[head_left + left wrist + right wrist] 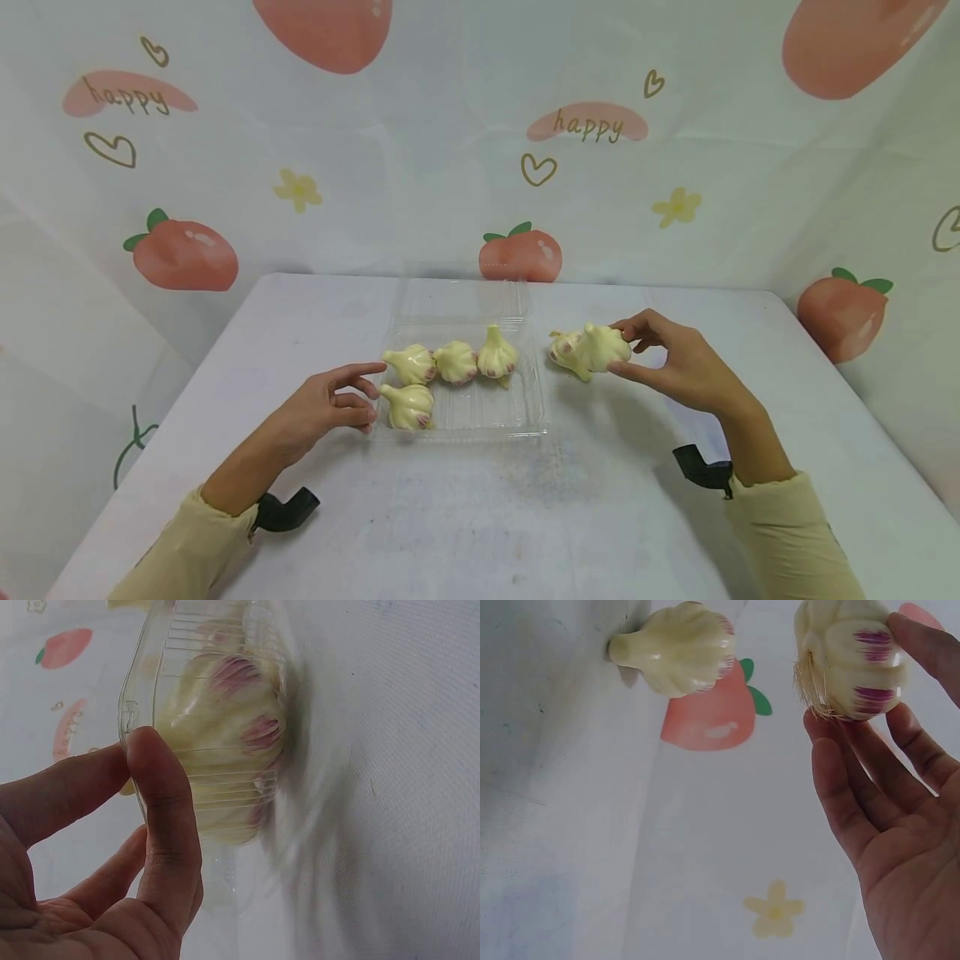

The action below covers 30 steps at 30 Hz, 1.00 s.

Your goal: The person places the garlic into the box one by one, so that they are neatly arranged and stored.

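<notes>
A clear plastic box (pixel 487 412) lies with its lid (pixel 459 302) folded back. Inside it are several garlic bulbs (pixel 456 362), three in a row at the back and one at the front left. My left hand (pixel 322 410) pinches the box's left rim (pixel 129 712) between thumb and finger; bulbs (pixel 225 712) show through the ribbed wall. To the right of the box, my right hand (pixel 686 367) holds a garlic bulb (pixel 855 660) by its fingertips, purple streaks and root hairs visible. Another bulb (pixel 682 649) lies on the table, partly hidden behind the held one in the head view.
The white table (pixel 450 525) runs back to a fabric backdrop (pixel 420 167) printed with peaches, hearts and flowers. Black wrist mounts (pixel 705 468) sit at both cuffs.
</notes>
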Available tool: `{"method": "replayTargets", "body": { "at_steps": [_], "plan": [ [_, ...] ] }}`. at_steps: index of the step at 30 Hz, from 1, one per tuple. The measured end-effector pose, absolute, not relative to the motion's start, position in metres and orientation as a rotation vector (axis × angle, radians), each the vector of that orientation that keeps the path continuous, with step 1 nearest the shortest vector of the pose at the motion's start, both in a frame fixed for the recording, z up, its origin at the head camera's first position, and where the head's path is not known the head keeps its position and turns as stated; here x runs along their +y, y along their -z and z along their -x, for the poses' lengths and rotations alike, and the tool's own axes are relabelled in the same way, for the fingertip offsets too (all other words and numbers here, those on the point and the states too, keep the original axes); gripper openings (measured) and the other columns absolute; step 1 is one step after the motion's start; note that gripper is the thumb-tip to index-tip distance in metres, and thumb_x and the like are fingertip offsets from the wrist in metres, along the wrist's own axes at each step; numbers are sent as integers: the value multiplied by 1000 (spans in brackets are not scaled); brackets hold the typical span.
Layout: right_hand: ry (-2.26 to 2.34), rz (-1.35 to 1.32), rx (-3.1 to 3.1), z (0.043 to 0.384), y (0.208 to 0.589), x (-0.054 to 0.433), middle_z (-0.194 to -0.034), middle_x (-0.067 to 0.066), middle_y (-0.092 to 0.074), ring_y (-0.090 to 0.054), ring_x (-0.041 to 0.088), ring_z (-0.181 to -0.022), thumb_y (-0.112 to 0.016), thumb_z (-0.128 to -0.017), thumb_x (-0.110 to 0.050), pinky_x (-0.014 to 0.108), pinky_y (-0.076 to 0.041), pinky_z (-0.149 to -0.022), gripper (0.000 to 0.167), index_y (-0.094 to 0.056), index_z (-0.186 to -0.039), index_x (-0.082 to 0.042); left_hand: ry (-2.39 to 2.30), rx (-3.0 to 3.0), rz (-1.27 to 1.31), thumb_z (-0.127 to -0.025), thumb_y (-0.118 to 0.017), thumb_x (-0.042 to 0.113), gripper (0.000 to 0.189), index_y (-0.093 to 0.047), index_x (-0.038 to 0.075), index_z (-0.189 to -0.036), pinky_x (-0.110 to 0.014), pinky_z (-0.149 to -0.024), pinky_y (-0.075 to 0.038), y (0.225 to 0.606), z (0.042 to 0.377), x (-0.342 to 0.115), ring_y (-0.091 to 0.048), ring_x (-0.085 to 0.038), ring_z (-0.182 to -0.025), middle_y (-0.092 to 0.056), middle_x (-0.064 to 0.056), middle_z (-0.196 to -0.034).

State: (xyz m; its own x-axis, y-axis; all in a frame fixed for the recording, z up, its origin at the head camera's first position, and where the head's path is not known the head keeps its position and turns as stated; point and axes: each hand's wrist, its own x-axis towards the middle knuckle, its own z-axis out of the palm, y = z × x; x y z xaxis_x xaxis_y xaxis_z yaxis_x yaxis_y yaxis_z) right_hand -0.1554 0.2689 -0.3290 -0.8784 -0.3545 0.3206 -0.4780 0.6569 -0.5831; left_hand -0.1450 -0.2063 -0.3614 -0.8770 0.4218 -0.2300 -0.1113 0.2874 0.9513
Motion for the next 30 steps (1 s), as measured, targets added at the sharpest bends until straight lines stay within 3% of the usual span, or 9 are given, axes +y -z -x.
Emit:
{"method": "replayTargets", "body": {
  "at_steps": [30],
  "plan": [
    [-1041,-593,-2674,152,323,268,-116,-5,-70,-61,-3,-95,-82,-82,-18,11,-47,-84,32,-60,-105,-15,-1600,2142,-263,-90,-67,3,70,-35,0,-152,-33,-76,-60,361,144,-206,-66,-12,-80,-47,-19,-114]
  ]
}}
